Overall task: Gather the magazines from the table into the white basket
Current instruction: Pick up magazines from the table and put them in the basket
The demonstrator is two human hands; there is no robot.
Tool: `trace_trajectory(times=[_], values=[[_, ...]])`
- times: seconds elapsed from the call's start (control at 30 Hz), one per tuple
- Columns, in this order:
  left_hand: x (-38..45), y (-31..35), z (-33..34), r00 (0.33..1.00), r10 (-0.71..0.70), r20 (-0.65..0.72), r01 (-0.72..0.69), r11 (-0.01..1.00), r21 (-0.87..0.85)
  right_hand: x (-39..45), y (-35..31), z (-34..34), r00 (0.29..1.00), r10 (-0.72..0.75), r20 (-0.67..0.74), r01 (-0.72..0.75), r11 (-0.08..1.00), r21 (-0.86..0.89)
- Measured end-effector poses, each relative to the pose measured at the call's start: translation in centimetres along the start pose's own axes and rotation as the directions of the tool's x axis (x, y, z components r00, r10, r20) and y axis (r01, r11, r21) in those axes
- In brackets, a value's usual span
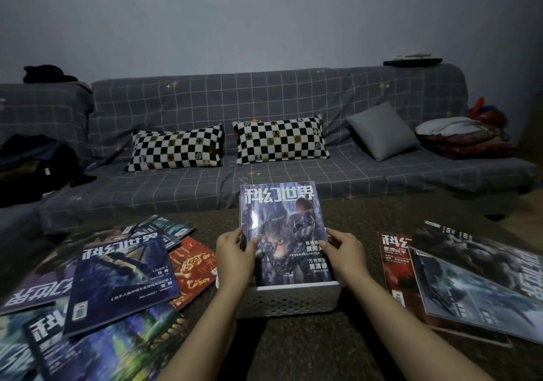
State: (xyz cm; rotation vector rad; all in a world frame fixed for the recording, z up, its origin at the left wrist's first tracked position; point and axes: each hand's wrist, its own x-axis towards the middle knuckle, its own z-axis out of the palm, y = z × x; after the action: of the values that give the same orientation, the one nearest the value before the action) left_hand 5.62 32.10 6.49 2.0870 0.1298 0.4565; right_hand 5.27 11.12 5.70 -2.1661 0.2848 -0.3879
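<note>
Two bare forearms are seen reaching forward from the bottom edge over a dark brown table (293, 348). At the table's near left corner, overlapping magazines are spread: a dark blue magazine (120, 283) lies on top, with a purple one (35, 286) to its left, a green-lit one (117, 348) nearest the viewer, and an orange one (191, 266) toward the middle. Two more teal magazines (164, 228) are fanned out further back on the left. Along the right edge, grey magazines (476, 278) are stacked at a slant over a red one (393, 257).

In the middle of the table a white basket (289, 300) with perforated walls is placed. A magazine (282, 233) with a cat and an armoured figure on its cover is held upright, its lower end inside the basket. Its left edge is gripped by the left hand (235, 254), thumb on the cover, and its right edge is gripped by the right hand (345, 251).

Beyond the table, a grey checked sofa (264, 175) is seen against a plain wall. Two black-and-white chequered pillows (229, 145) and a grey cushion (382, 131) are propped on it. Dark clothes (35, 160) are heaped at its left end and folded fabric (464, 137) at its right.
</note>
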Motion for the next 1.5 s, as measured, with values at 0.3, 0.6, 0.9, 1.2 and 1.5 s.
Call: trace_trajectory(times=[0.3, 0.6, 0.9, 1.2, 1.5], values=[[-7.3, 7.0, 5.5, 0.968, 0.166, 0.188, -0.119, 0.964, -0.237, -4.6, 2.6, -6.6, 0.984, -0.132, -0.122, 0.146, 0.983, 0.113], [-12.5, 12.2, 17.3, 0.834, 0.151, 0.531, 0.000, 0.962, -0.274, -4.2, 13.3, -16.1, 0.948, 0.032, -0.316, -0.032, 0.999, 0.005], [-11.8, 15.1, 29.2, 0.812, 0.103, 0.574, -0.021, 0.989, -0.148, 0.5, 23.3, -21.2, 0.887, 0.249, -0.389, -0.366, 0.893, -0.262], [-6.7, 14.1, 37.1, 0.843, 0.015, 0.537, -0.069, 0.995, 0.079, 3.9, 26.9, -20.7, 0.804, 0.394, -0.446, -0.576, 0.703, -0.417], [-3.0, 15.3, 37.3, 0.751, -0.243, 0.614, 0.311, 0.950, -0.004, 2.8, 27.1, -20.5, 0.834, 0.339, -0.435, -0.534, 0.694, -0.483]])
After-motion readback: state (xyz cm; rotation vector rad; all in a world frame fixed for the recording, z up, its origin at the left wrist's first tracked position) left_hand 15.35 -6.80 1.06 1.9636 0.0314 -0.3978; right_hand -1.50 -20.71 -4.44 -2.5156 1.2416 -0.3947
